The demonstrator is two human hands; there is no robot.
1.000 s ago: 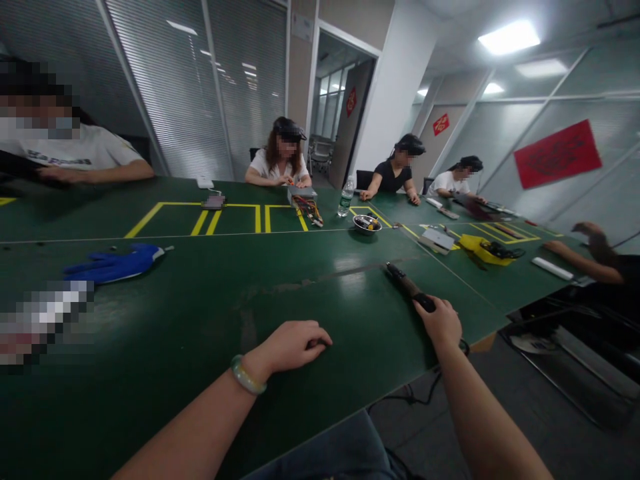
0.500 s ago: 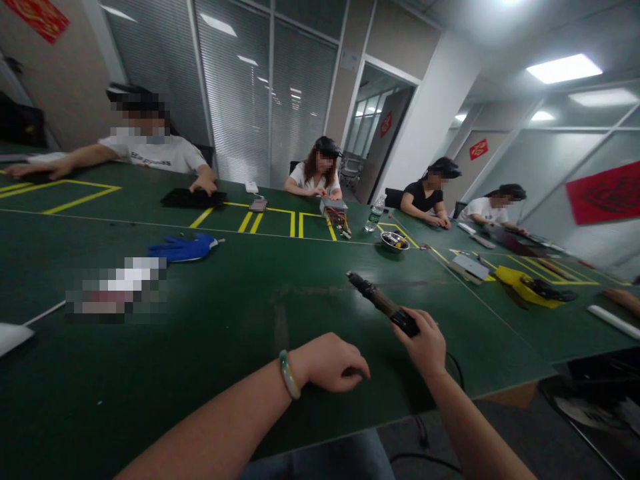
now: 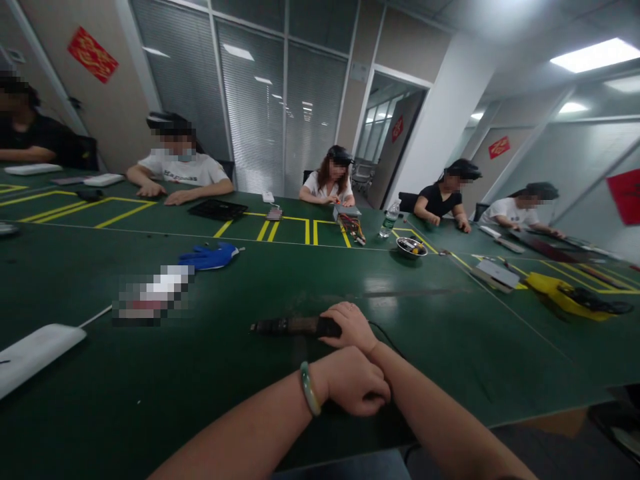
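Note:
My right hand [image 3: 354,325] is wrapped round the back end of a dark electric screwdriver [image 3: 293,326]. The tool is low over the green table and points left, and a thin black cord [image 3: 389,337] trails off behind the hand. Just nearer to me is my left hand [image 3: 357,387], its fingers curled into a loose fist with nothing visible in it. It overlaps my right wrist in view; whether they touch I cannot tell. A green bangle [image 3: 310,389] circles my left wrist.
A blue glove [image 3: 210,256], a blurred-out object [image 3: 155,297] on a white cable and a white power strip or box [image 3: 40,357] lie left. Beyond are a metal bowl [image 3: 411,249], a water bottle [image 3: 389,220] and a yellow item [image 3: 565,293]. Several people sit across.
My right hand has swung the electric screwdriver left and down, from slanting upward to lying level. My left hand has shifted slightly right, towards the right wrist. The view has turned a little left.

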